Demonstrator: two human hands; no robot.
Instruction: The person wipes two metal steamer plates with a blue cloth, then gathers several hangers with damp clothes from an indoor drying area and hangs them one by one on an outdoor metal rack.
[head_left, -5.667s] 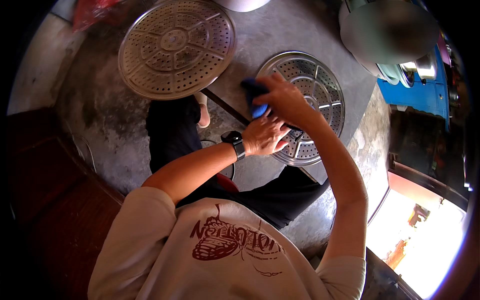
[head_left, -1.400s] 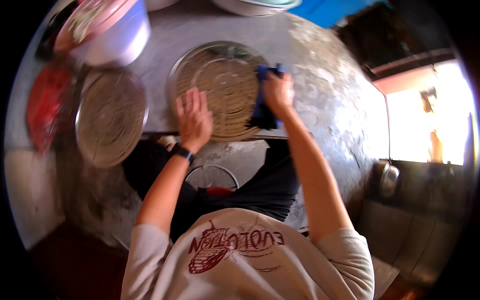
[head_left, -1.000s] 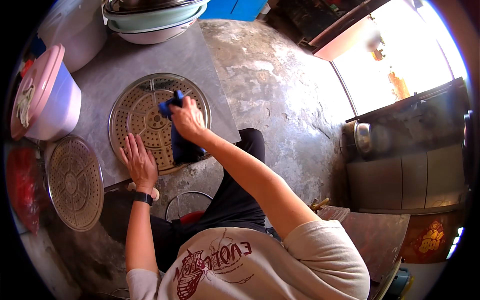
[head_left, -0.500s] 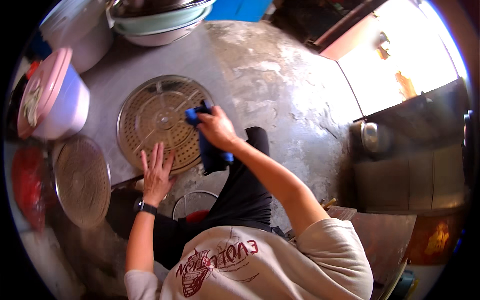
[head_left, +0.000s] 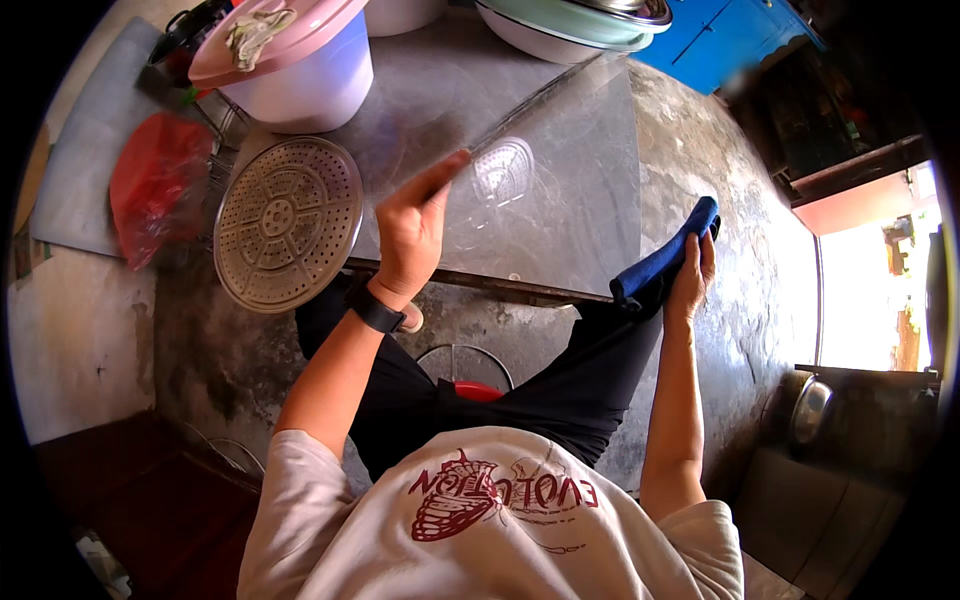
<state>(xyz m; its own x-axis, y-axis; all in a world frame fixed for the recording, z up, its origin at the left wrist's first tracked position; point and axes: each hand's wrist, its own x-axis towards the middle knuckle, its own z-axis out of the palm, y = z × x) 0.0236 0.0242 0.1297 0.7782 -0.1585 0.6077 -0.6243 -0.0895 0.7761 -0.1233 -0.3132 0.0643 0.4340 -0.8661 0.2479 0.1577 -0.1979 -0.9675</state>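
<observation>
A round metal steamer plate (head_left: pixel 545 98) stands raised over the metal table (head_left: pixel 570 230), seen nearly edge-on as a thin line. My left hand (head_left: pixel 412 228), with a dark watch at the wrist, is closed on its near rim. A patch of light dotted like the plate's holes shows on the tabletop beneath it. Off the table's right side, my right hand (head_left: pixel 688 280) grips a blue and black cloth (head_left: pixel 655 268) that hangs over my knee. Another perforated steamer plate (head_left: pixel 290 225) leans at the table's left corner, its holed face showing.
A lidded white tub (head_left: pixel 305 90) with a pink top stands at the back left, beside a red plastic bag (head_left: pixel 160 185). Stacked enamel basins (head_left: pixel 540 38) sit at the table's back edge. Below, a red object (head_left: pixel 477 391) shows between my legs.
The steamer plate that lay flat under my hands is now lifted and turned on edge in my left hand. My right hand has drawn the cloth away to the right. The view has shifted left.
</observation>
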